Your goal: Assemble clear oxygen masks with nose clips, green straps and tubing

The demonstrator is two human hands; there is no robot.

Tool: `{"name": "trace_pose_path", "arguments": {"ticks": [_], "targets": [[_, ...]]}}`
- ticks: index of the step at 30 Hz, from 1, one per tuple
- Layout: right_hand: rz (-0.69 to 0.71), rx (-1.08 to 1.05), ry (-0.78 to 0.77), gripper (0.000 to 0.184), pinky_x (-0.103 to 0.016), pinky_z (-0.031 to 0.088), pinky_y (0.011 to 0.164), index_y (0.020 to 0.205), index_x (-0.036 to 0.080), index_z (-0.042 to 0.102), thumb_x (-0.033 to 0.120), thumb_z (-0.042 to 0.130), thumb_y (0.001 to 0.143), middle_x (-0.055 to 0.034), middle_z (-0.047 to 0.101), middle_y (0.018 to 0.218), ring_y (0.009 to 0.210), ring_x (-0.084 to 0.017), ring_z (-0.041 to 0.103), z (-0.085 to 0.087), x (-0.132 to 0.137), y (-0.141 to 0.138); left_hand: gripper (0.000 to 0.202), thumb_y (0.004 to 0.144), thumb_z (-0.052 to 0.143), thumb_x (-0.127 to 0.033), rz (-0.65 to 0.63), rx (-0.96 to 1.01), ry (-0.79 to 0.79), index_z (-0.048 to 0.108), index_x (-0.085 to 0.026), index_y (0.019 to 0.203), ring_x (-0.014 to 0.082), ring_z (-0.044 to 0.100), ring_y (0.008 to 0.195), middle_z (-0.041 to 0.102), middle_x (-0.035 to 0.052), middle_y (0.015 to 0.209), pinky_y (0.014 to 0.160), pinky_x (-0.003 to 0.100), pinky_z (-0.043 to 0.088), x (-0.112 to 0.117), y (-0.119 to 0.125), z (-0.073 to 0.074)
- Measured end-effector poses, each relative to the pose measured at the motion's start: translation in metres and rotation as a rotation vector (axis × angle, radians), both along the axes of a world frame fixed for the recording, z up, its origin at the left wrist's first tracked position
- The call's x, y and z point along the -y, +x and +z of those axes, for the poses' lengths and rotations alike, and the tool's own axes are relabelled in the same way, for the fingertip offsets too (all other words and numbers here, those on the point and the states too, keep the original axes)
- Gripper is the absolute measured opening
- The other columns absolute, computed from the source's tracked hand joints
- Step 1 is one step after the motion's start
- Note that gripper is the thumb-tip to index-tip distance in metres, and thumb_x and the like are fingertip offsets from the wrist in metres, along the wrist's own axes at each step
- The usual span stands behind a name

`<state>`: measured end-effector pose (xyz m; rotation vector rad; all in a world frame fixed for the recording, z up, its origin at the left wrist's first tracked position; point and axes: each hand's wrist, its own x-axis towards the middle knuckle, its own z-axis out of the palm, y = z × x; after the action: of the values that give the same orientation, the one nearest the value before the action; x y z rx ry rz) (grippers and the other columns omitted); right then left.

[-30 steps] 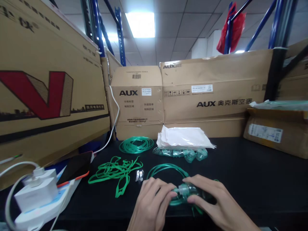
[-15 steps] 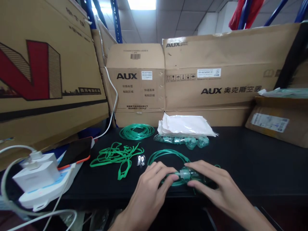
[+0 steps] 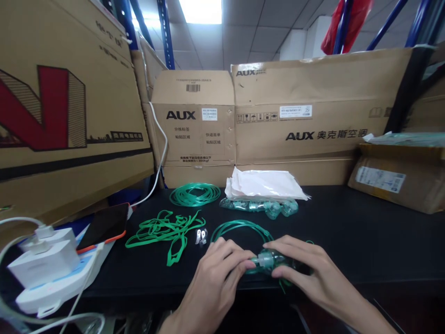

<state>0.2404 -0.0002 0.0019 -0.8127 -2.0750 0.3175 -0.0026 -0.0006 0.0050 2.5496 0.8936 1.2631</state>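
A ceiling panel [image 3: 200, 11] shines from above, blown out to plain white, with a fainter glow off to its left. My fingers [image 3: 236, 255] are evenly lit, but the black bench [image 3: 330, 236] swallows most of the light, and below its front edge it is murky. Small glints sit on the clear green piece [image 3: 267, 260] I hold, its outline soft. The wide lens stretches the left carton [image 3: 114, 79] near the edge; large print reads clearly, tiny print smears.
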Motion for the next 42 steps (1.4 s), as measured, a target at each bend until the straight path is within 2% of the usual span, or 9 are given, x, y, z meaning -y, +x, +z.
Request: {"name": "trace_pose_path", "arguments": {"ticks": [8,16,21,26,30,34,42], "targets": [[0.038,-0.033,0.009,0.035,-0.024,0.057,0.082,0.13,0.03,0.069,0.026,0.073,0.095,-0.0021,0.074,0.108,0.093,-0.017,0.072,0.0,-0.0002,-0.0011,0.015,0.104,0.054,-0.015,0.045,-0.015,-0.045,0.067,-0.022,0.101,0.0208,0.06,0.086,0.069,0.0021,0.093,0.081,0.034,0.046,0.0044,0.0039,0.0005],[0.018,-0.025,-0.008,0.029,-0.024,0.056,0.079,0.124,0.027,0.069,0.027,0.072,0.096,-0.0023,0.074,0.104,0.09,-0.017,0.072,0.0001,0.0007,-0.0021,0.016,0.102,0.056,-0.011,0.063,-0.025,-0.036,0.067,-0.022,0.101,0.0207,0.06,0.086,0.068,0.0011,0.093,0.08,0.034,0.046,0.0034,0.0046,-0.0001],[-0.059,-0.041,0.013,0.025,-0.026,0.058,0.079,0.121,0.025,0.071,0.032,0.071,0.097,-0.0031,0.076,0.101,0.088,-0.019,0.073,-0.0016,0.0018,-0.0028,0.014,0.103,0.058,-0.013,0.054,0.034,0.027,0.067,-0.022,0.109,0.0201,0.063,0.088,0.071,0.0017,0.098,0.082,0.033,0.048,0.0011,0.0057,-0.0018],[-0.088,-0.072,0.056,0.023,-0.026,0.06,0.077,0.115,0.025,0.074,0.037,0.072,0.096,-0.0026,0.078,0.098,0.086,-0.019,0.075,-0.0025,0.0023,-0.0033,0.024,0.103,0.058,-0.009,0.012,0.075,0.163,0.066,-0.022,0.121,0.0183,0.066,0.093,0.074,0.0024,0.105,0.088,0.031,0.048,-0.0011,0.0039,-0.0061],[-0.104,-0.062,0.084,0.024,-0.024,0.059,0.074,0.114,0.024,0.074,0.036,0.075,0.093,-0.0016,0.078,0.094,0.082,-0.018,0.075,-0.0038,0.0027,-0.0042,0.024,0.1,0.064,-0.009,0.041,0.109,0.159,0.066,-0.021,0.12,0.0167,0.067,0.09,0.075,0.001,0.104,0.091,0.03,0.047,-0.0017,0.0037,-0.0073],[-0.088,-0.051,0.103,0.023,-0.023,0.058,0.075,0.113,0.024,0.073,0.034,0.077,0.092,-0.001,0.078,0.095,0.082,-0.017,0.074,-0.0048,0.0027,-0.0035,0.019,0.1,0.063,-0.007,0.01,0.113,0.177,0.067,-0.019,0.113,0.0172,0.067,0.089,0.075,0.0015,0.101,0.091,0.031,0.047,-0.0014,0.0051,-0.0063],[0.006,-0.055,0.132,0.025,-0.019,0.056,0.075,0.117,0.023,0.071,0.03,0.076,0.093,-0.0003,0.076,0.094,0.08,-0.014,0.072,-0.0006,0.0028,-0.0001,0.02,0.099,0.063,-0.007,-0.024,0.113,0.191,0.068,-0.02,0.113,0.0167,0.063,0.081,0.075,0.0008,0.098,0.081,0.031,0.047,-0.0004,0.0044,-0.0084]]}}
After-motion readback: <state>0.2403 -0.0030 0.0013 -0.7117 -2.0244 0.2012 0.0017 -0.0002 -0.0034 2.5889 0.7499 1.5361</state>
